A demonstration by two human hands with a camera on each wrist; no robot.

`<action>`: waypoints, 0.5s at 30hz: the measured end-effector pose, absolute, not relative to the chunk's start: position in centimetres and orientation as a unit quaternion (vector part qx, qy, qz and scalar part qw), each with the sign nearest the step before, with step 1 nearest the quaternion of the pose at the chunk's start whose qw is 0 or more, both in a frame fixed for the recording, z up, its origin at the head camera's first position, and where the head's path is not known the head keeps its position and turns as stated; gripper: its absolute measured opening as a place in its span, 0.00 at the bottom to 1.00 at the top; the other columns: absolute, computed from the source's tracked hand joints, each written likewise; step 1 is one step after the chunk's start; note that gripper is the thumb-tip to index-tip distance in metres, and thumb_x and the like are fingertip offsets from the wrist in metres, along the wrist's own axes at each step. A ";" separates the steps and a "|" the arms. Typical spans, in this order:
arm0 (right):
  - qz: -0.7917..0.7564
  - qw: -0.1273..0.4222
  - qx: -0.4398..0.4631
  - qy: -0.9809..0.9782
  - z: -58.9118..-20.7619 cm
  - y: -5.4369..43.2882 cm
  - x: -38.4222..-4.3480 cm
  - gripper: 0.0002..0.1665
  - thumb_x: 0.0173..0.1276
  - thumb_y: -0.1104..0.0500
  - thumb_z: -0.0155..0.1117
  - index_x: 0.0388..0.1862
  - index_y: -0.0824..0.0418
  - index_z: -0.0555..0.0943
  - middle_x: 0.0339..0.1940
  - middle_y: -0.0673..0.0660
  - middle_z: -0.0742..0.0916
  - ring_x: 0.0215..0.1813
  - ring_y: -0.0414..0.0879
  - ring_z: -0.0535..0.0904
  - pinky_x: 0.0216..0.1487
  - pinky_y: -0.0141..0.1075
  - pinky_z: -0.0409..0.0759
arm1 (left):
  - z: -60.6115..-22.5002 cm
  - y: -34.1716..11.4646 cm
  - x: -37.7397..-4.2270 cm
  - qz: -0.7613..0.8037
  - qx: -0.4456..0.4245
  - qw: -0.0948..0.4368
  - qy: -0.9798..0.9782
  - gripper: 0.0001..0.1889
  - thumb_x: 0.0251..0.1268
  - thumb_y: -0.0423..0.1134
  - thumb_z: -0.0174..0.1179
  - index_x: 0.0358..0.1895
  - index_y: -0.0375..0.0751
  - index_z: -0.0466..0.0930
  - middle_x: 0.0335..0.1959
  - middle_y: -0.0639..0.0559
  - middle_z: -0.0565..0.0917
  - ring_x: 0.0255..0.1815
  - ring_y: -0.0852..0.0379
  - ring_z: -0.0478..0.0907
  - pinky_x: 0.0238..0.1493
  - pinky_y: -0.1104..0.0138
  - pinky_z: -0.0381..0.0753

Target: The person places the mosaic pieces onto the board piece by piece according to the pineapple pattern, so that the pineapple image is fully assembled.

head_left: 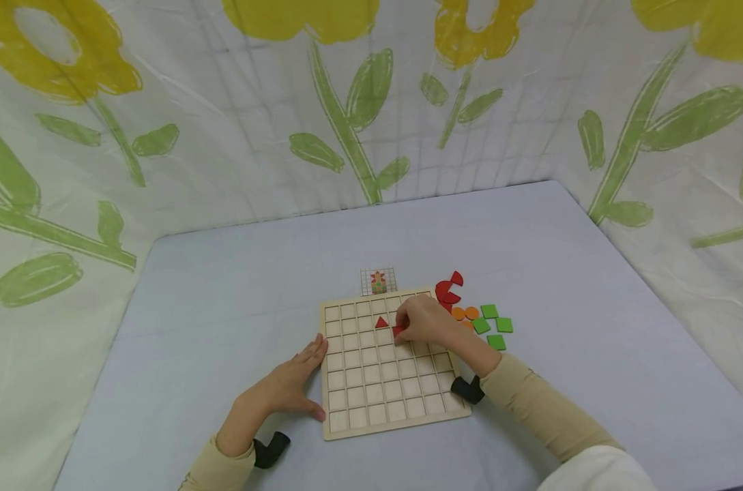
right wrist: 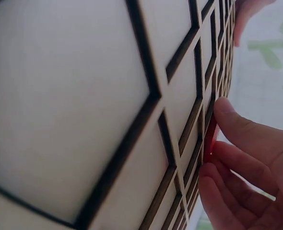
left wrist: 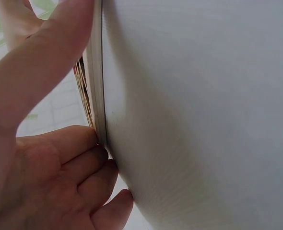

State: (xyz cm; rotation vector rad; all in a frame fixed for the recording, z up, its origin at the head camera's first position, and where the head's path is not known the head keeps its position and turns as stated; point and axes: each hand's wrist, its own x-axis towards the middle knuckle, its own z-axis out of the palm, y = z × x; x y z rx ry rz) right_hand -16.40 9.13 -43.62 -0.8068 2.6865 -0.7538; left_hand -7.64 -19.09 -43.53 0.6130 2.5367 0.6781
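A square wooden grid board [head_left: 372,374] lies on the table. My right hand [head_left: 429,320] is over its upper part, pinching a small red piece [head_left: 398,331] between thumb and fingers, right at a grid cell. In the right wrist view the red piece [right wrist: 211,136] shows edge-on against the grid, so its full shape is hidden. A red triangle [head_left: 381,322] sits in a cell just left of those fingers. My left hand [head_left: 285,385] rests along the board's left side, fingers extended and fingertips and thumb at the edge.
A small card [head_left: 379,281] with a coloured grid pattern lies against the board's far edge. To the board's right are red curved pieces [head_left: 447,293], orange discs [head_left: 472,313] and several green squares [head_left: 497,342]. A flower-patterned curtain [head_left: 254,150] stands behind the table.
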 end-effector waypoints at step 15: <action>-0.255 0.127 -0.275 0.918 -43.1 8.9 -16.4 0.11 0.50 0.57 0.80 0.27 0.59 0.86 0.22 0.46 0.83 0.28 0.39 0.74 0.30 0.30 0.76 | -43.3 -19.2 -7.5 0.242 0.222 0.219 0.919 0.64 0.34 0.46 0.81 0.73 0.21 0.49 0.75 0.28 0.48 0.74 0.32 0.49 0.70 0.42 0.55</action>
